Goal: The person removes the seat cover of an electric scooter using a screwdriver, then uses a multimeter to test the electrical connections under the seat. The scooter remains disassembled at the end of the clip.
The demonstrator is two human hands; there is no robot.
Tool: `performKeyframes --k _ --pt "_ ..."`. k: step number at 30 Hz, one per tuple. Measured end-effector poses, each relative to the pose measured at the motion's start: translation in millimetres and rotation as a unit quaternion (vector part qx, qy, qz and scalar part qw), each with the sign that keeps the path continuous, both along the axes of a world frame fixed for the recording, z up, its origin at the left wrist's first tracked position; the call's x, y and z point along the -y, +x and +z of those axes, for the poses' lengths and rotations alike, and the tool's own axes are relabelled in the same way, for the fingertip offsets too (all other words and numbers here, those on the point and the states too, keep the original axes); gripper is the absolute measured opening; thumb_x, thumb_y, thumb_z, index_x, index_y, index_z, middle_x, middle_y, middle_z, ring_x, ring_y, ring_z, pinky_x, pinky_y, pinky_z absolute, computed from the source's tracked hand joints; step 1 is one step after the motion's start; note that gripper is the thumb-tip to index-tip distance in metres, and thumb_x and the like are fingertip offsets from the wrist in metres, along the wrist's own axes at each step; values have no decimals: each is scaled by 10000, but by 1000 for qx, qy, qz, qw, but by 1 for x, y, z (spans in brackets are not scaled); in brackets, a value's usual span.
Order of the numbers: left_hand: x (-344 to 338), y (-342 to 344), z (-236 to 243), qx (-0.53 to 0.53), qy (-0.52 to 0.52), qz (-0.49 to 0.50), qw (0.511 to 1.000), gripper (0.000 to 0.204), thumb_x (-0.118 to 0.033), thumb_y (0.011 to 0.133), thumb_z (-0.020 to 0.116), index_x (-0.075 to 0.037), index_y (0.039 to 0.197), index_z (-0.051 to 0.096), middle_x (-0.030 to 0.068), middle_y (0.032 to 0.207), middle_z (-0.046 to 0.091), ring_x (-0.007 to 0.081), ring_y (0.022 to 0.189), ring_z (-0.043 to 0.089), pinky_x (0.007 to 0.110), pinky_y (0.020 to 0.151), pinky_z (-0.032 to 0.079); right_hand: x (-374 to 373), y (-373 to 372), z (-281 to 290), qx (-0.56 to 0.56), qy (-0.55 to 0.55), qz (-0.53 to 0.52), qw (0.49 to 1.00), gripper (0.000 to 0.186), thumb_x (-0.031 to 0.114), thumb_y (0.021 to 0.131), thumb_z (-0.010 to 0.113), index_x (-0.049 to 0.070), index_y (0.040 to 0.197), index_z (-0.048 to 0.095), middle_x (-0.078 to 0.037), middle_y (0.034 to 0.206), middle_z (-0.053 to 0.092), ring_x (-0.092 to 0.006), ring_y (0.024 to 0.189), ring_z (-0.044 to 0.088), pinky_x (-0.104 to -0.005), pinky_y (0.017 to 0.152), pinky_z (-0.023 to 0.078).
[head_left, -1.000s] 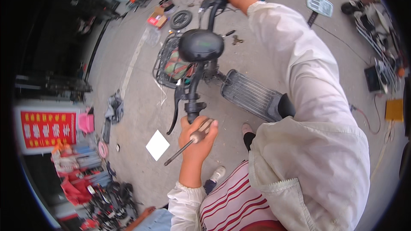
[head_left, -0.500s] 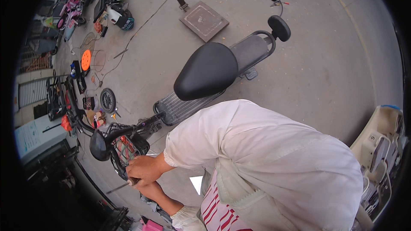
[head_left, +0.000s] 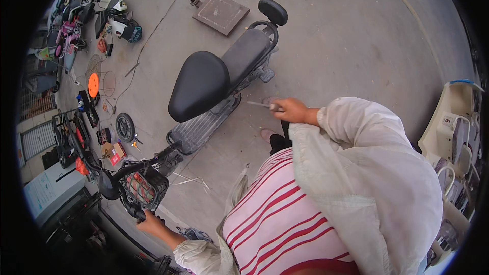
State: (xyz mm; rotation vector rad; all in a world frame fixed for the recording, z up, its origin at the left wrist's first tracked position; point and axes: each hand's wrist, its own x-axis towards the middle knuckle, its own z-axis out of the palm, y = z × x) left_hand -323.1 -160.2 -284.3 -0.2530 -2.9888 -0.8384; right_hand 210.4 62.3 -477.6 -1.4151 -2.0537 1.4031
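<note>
My left hand (head_left: 150, 224) is closed around the end of the handlebar (head_left: 135, 211) of an electric scooter, at the lower left. Out to the right of the scooter, my right hand (head_left: 291, 110) grips a screwdriver (head_left: 259, 104) whose thin shaft points left toward the scooter's rear. The handle is mostly hidden in my fingers. Between my hands stand the black saddle (head_left: 200, 86), the ribbed footboard (head_left: 196, 135) and a wire front basket (head_left: 144, 187) with reddish things inside. A round black mirror (head_left: 108, 185) sits by the handlebar.
A platform scale (head_left: 221, 13) stands beyond the scooter. At left lie a loose wheel (head_left: 125, 127), an orange round stool top (head_left: 93, 85) and small boxes (head_left: 117, 153). Parked scooters (head_left: 119, 23) are at the far left. Pale plastic body panels (head_left: 448, 117) stand at right.
My hands were together at the handlebar end. My right hand has moved away to the right with the screwdriver, while my left stays at the handlebar. The view has shifted too.
</note>
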Motion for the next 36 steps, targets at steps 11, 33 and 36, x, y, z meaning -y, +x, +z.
performKeyframes --k 11,33,36 --pt "-64 -31 -23 49 -130 -75 987 345 -130 711 668 153 899 602 207 804 659 280 648 659 379 618 513 118 334 -79 226 -43 -400 887 319 301 841 634 19 987 662 -194 862 685 -326 799 670 -392 722 509" --pt "-69 -1 -31 -7 -135 -34 990 509 -231 728 726 186 994 610 304 985 659 370 911 662 399 844 486 0 281 -129 138 -108 -241 954 354 327 821 657 23 1003 663 -206 881 671 -377 847 642 -419 769 497" --pt "-75 17 -38 5 -142 -27 989 532 -249 724 729 192 995 602 312 991 656 380 918 659 407 843 485 -2 290 -121 161 -90 -209 961 366 339 811 662 28 1003 669 -209 875 669 -378 836 642 -421 768 499"
